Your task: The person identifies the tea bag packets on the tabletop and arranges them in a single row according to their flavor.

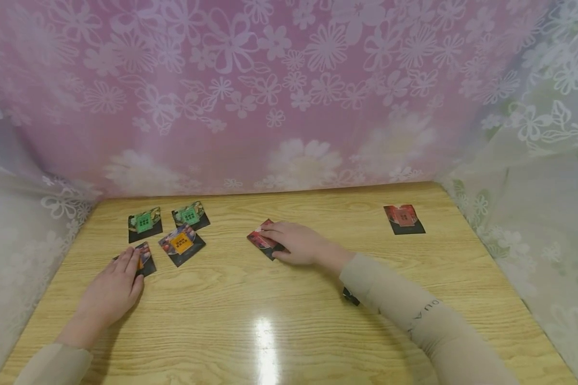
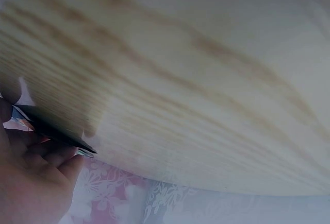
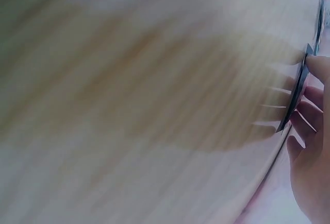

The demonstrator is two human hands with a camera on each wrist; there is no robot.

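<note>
1. Nearest are the right sleeve (image 1: 409,315) and left sleeve (image 1: 55,363), reaching over the wood-grain tabletop (image 1: 212,326).
2. A dark thing (image 1: 350,297) shows beside the right sleeve, too hidden to name.
3. The left hand (image 1: 108,291) rests on the near orange packet (image 1: 147,262), at the tabletop's left; its fingers lie fairly straight and close together, the thumb apart.
4. The loose orange packet (image 1: 181,244) lies just to the right, turned cornerwise.
5. The right hand (image 1: 296,243) lies on the near red packet (image 1: 259,239), near the middle, fingers reaching across it and thumb by its near edge. I cannot tell whether anything is under the packet.
6. Both covered packets look thin, light and fairly stiff, probably slick-faced; pressing fingertips should slide them easily, while lifting likely calls for a pinch at an edge or corner, gently, lest it crease.
7. Farther off lie the left green packet (image 1: 144,223), the far red packet (image 1: 404,219), well apart at the right, and the right green packet (image 1: 191,215).
8. A flowered curtain (image 1: 270,107) hangs behind.
</note>
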